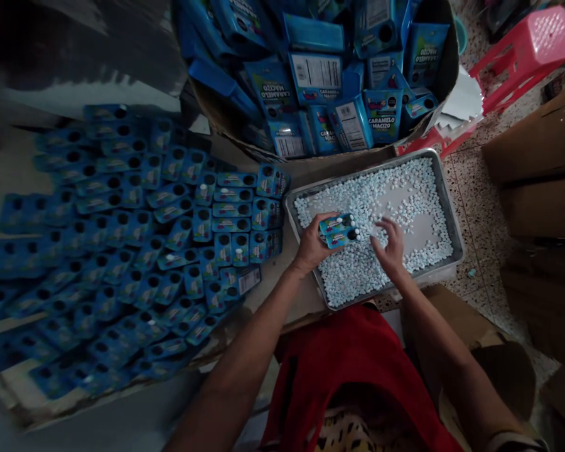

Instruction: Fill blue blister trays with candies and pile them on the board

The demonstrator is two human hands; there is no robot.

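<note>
My left hand (310, 248) grips two small blue candy boxes (337, 240) side by side over the tray's left part. White candies sit at the dark round holes in their tops. Just to the right, my right hand (392, 251) is held above the tray with thumb and fingers apart. It is slightly blurred, and I see nothing held in it. Beneath both hands lies a metal tray (456, 235) with many small pale blue and white candies (351, 285), thinner toward the right side.
Rows of blue boxes with round holes (176, 232) cover the table to the left. A large cardboard box (263, 154) full of blue "Caramelo Macizo" packages (315, 76) stands beyond the tray. A red plastic stool (522, 56) and brown cartons (539, 144) are at the right.
</note>
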